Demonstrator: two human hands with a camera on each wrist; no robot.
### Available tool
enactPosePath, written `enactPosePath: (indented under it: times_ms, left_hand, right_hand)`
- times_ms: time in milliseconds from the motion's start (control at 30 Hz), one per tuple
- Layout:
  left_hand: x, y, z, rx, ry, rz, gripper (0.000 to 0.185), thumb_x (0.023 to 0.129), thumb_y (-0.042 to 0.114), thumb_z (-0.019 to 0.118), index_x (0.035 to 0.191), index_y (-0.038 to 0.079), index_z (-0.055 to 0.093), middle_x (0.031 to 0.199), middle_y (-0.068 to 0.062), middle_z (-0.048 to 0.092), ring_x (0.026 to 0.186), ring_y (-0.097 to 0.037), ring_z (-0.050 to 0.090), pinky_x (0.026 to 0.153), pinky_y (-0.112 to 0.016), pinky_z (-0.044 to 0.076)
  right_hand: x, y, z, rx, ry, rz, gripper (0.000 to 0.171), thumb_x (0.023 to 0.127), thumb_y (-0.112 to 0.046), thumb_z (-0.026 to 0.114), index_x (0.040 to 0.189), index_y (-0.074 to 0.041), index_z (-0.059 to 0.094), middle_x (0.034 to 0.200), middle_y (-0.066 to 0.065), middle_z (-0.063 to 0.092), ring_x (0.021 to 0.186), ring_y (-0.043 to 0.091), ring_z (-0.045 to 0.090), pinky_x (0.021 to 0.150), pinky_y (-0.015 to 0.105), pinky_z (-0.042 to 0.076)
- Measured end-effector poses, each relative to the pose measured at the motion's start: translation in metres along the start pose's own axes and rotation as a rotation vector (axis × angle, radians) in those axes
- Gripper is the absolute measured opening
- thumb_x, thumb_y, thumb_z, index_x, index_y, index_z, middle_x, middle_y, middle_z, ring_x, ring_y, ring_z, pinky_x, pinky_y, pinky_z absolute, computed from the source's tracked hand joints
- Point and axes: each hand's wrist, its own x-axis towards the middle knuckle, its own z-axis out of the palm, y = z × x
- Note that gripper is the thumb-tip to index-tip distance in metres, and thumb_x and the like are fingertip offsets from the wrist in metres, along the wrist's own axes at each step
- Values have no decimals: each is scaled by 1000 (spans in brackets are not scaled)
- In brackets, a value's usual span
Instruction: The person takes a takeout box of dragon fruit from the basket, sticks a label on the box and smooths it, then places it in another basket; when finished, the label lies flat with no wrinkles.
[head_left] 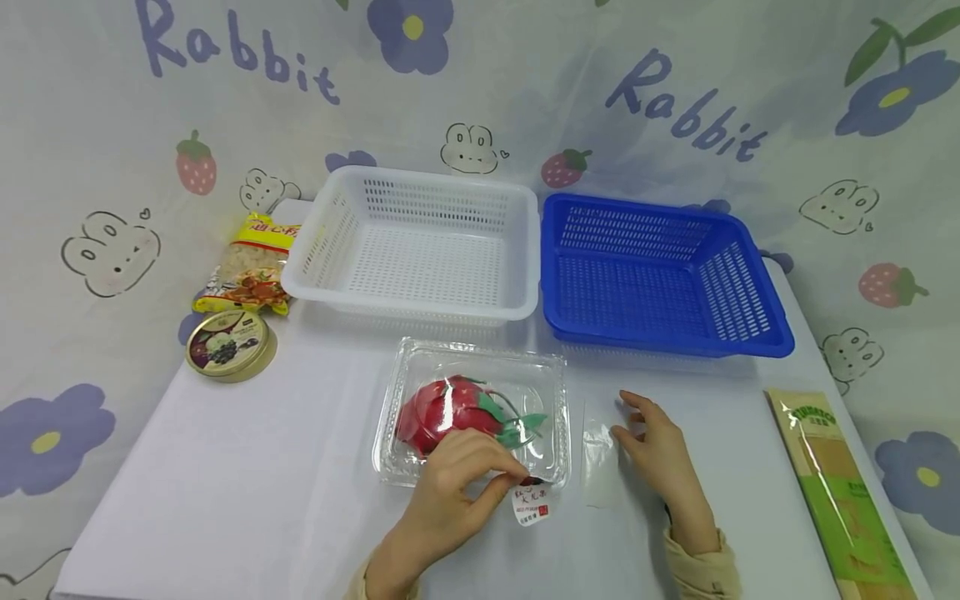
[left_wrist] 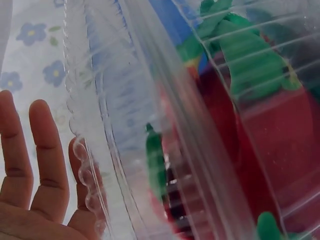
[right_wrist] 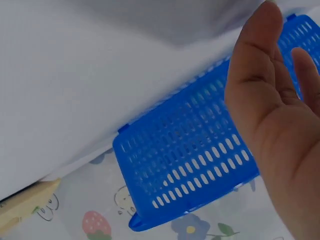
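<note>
A clear plastic clamshell box (head_left: 468, 357) stands on the table, with a red dragon fruit (head_left: 450, 408) with green leaf tips inside. At its front edge my left hand (head_left: 457, 483) pinches the top of a white printed label (head_left: 532, 507) between thumb and forefinger. The left wrist view shows the box wall close up, the other fingers (left_wrist: 45, 155) spread beside it. To the right, my right hand (head_left: 660, 450) holds nothing, fingers loosely bent. It hovers by a small transparent film packet (head_left: 600, 467); whether they touch, I cannot tell.
Behind the box stand a white basket (head_left: 427, 312) and a blue basket (head_left: 667, 340), side by side. A yellow snack bag (head_left: 251, 267) and a round gold tin (head_left: 230, 346) are at the left. Along the right edge lies a long green-and-tan packet (head_left: 840, 492).
</note>
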Motion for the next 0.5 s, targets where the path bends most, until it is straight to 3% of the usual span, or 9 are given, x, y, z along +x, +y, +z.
enactPosePath:
  times_ms: [333,500]
  left_hand:
    - [3,-1,-6,23,6,-52,15,82,7,75,93,16,72,86,6,70,83,-7,64,81,-19,46]
    - [2,-3,-9,32,2,-94,15,82,7,74,94,16,72,88,5,71,85,-9,64,83,-19,45]
  right_hand:
    - [-14,-36,-7,19,93,-83,46,94,-13,63,137,-7,50,127,20,62,100,35,65,80,47,56]
    - [-27,-64,-9,79,143,-153,27,92,-11,65,119,-11,62,113,9,70,88,21,68,69,29,56]
